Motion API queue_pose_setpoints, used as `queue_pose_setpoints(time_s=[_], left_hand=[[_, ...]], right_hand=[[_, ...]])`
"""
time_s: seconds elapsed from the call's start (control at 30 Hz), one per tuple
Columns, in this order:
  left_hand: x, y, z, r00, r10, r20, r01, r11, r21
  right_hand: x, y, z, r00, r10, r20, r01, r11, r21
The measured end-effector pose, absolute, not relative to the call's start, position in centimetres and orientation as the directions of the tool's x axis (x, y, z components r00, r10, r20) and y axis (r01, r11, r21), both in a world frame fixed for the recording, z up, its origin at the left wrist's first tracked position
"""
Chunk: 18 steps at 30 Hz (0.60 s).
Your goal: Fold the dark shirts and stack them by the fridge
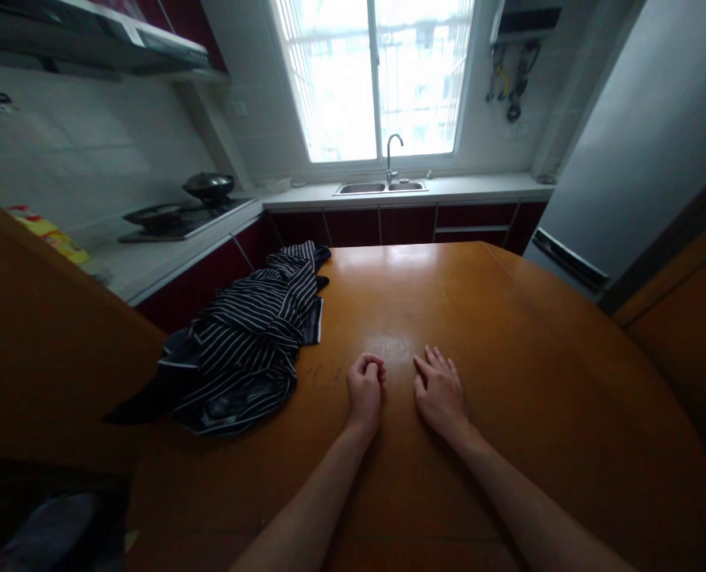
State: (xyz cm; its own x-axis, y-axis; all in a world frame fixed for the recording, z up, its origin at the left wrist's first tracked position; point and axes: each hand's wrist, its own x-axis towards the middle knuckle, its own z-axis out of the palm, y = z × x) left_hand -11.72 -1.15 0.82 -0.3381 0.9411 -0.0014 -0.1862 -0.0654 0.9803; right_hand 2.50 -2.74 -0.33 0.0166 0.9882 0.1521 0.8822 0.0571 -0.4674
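Note:
My left hand (365, 389) rests on the wooden table (507, 349) with its fingers curled into a loose fist; nothing shows in it. Beside it, a short gap away, my right hand (441, 391) lies flat on the tabletop with the fingers stretched out and holding nothing. A crumpled dark garment with white stripes (251, 338) lies on the table's left part, a little to the left of my left hand and not touched by it.
Beyond the table runs a kitchen counter with a sink and tap (388, 181) under a bright window. A hob with a wok (208, 187) stands at the left. A grey fridge (638, 151) stands at the right.

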Motion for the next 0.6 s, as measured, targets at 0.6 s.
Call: queue_pose_setpoints(time_s=[0.6], left_hand=[[-11.4,-1.3,0.1,-0.357,0.932,-0.059,-0.264,-0.04,0.964]], right_hand=[[3.4,-2.6,-3.1,-0.029,0.966,0.256,0.921,0.126,-0.37]])
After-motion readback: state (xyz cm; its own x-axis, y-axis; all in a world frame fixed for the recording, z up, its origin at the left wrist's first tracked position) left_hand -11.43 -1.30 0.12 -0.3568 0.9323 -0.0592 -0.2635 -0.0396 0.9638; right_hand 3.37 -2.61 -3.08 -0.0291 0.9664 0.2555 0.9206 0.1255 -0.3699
